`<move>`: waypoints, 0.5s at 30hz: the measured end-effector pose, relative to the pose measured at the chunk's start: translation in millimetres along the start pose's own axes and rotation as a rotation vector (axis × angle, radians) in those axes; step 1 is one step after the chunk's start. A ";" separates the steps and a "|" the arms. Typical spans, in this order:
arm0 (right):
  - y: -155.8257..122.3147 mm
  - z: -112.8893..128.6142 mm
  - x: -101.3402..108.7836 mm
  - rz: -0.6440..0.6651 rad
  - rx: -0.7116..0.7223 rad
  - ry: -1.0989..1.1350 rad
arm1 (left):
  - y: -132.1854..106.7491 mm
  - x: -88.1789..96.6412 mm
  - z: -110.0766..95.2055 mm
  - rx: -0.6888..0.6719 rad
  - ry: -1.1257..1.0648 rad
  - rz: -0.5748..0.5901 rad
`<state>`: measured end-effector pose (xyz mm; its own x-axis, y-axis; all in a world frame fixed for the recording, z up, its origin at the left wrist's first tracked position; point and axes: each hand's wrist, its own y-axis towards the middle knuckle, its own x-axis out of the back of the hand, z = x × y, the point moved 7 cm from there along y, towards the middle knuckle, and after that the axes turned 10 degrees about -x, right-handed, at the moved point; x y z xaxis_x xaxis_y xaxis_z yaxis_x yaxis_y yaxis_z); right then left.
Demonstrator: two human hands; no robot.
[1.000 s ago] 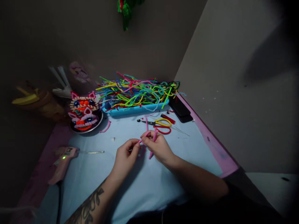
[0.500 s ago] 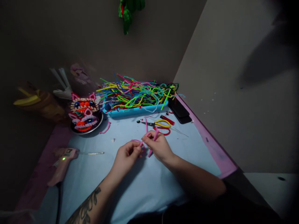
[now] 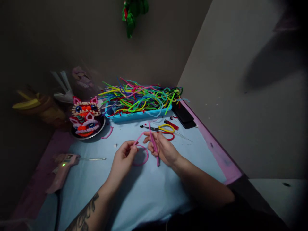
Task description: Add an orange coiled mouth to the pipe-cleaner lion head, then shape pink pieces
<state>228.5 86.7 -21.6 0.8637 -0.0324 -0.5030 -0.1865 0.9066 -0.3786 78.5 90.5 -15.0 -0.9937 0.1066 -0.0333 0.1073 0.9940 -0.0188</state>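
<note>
A pink pipe cleaner [image 3: 145, 160] runs between my two hands above the blue table cover, with a round loop hanging by the left fingers. My left hand [image 3: 126, 154] pinches it between thumb and fingertips. Across the fingers of my right hand [image 3: 165, 149] lies a straight pink length [image 3: 153, 141], held upright at a slant, its lower end below the palm. The right fingers are partly curled around it, the thumb raised. Just beyond the right hand are scissors [image 3: 166, 129] with yellow and red handles, and a red lighter [image 3: 171, 124].
A blue tray [image 3: 141, 116] heaped with many-coloured pipe cleaners stands at the back. To its left, a metal bowl [image 3: 89, 137] holds fuzzy animal-head figures [image 3: 86, 117]. A pink glue gun [image 3: 63, 173] with a green light lies at left. A black phone [image 3: 184, 115] lies at back right.
My hands have moved apart. The left went left and drew out the pink pipe cleaner with its loop; the right hand loosened its fingers and turned palm inward.
</note>
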 end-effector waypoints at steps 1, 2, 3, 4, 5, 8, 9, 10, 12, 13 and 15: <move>-1.2 -3.1 -3.8 0.036 -0.033 -0.014 | 0.8 2.1 -1.2 -0.019 -0.014 -0.025; -2.2 -7.0 -7.0 0.063 -0.064 -0.043 | 1.3 2.7 -1.7 -0.026 -0.030 -0.031; -2.9 -10.9 -9.3 0.077 -0.088 -0.083 | 1.5 1.9 -1.8 -0.026 -0.043 -0.022; -3.3 -14.8 -10.7 0.080 -0.104 -0.133 | 1.4 0.4 -1.8 -0.022 -0.048 -0.006; -3.5 -18.2 -11.8 0.080 -0.111 -0.188 | 1.0 -1.4 -2.0 -0.015 -0.045 0.012; -4.4 -22.0 -15.2 0.080 -0.070 -0.332 | -0.8 -5.1 -4.9 -0.014 -0.009 0.042; -5.0 -21.5 -16.2 0.079 -0.046 -0.356 | -1.2 -5.6 -6.2 -0.017 0.002 0.046; -5.6 -20.8 -16.7 0.076 -0.028 -0.367 | -1.4 -5.6 -7.2 -0.019 0.008 0.049; -6.5 -20.7 -16.5 0.066 -0.024 -0.369 | -0.6 -2.7 -8.1 -0.024 0.006 0.032; -6.6 -21.2 -15.8 0.059 -0.032 -0.368 | 0.3 0.3 -7.6 -0.025 0.001 0.010; -6.2 -22.6 -14.1 0.044 -0.049 -0.381 | 2.8 7.0 -5.3 -0.030 -0.016 -0.039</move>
<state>206.9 72.1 -29.7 0.9649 0.1729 -0.1979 -0.2410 0.8824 -0.4041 71.6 94.1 -10.0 -0.9965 0.0679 -0.0491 0.0675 0.9977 0.0099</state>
